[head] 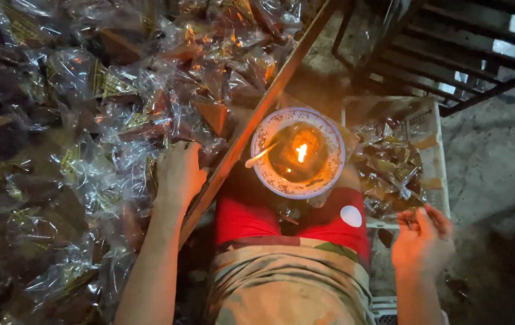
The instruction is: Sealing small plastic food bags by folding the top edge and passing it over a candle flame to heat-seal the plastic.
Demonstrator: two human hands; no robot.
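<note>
The left hand (pixel 179 171) lies palm-down, fingers curled loosely into a crinkled heap of glossy cellophane packets (pixel 77 150), holding none that can be made out. The right hand (pixel 423 238) hovers half-open at the rim of a white plastic crate (pixel 435 156) of similar filled packets, empty. Between them, a round patterned bowl (pixel 298 153) holds a small flame.

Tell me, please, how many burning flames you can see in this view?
1. The single flame burns in the middle of the round bowl on the person's lap, between the left hand and right hand. No other shows; the packets could hide some.
</note>
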